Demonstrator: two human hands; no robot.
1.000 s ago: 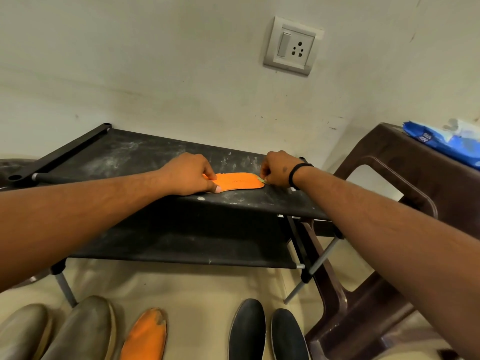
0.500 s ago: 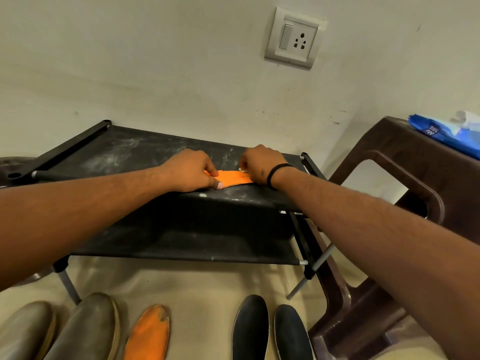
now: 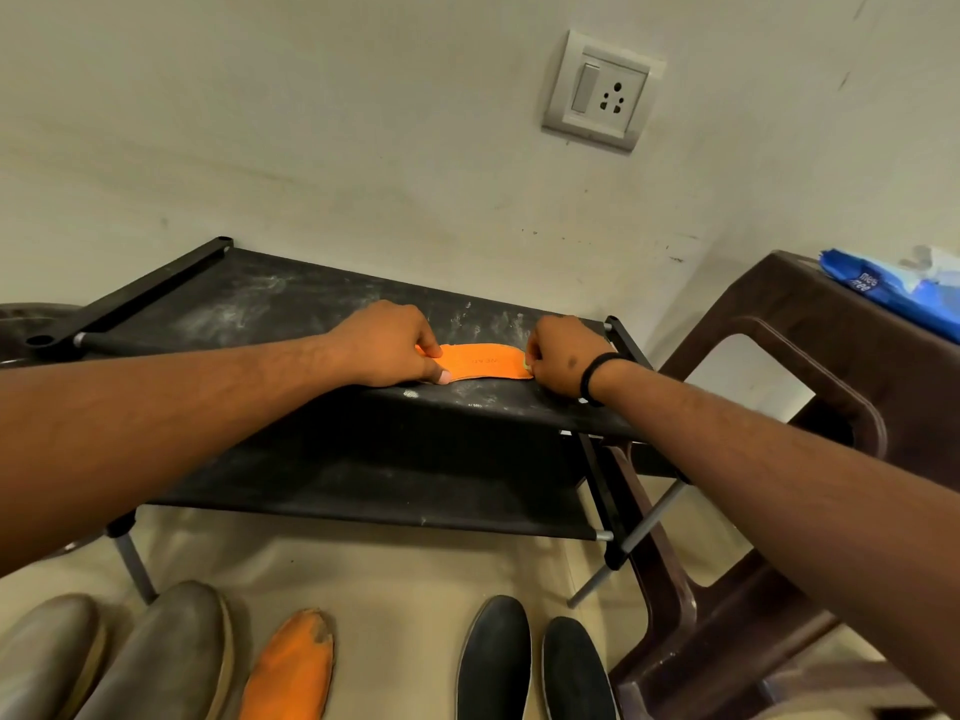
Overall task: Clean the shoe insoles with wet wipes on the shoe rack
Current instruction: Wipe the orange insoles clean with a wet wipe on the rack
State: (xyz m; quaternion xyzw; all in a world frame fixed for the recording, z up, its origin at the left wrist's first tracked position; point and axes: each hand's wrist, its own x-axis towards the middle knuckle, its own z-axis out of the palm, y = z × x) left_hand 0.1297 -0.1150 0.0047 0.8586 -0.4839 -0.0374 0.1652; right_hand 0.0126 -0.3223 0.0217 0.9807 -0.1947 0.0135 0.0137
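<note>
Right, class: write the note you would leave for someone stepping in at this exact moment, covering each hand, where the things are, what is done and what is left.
Left hand: holds down one end of the orange insole on the top shelf of the shoe rack.
Right hand: at the insole's other end, fingers curled round a small wipe, barely visible.
Pack of wipes: on the brown stool to the right.
Second orange insole: on the floor between the shoes, its tip looks dirty.
Done: cannot tell how clean the first insole is.
Left: finish this one, then wipe the second.
</note>
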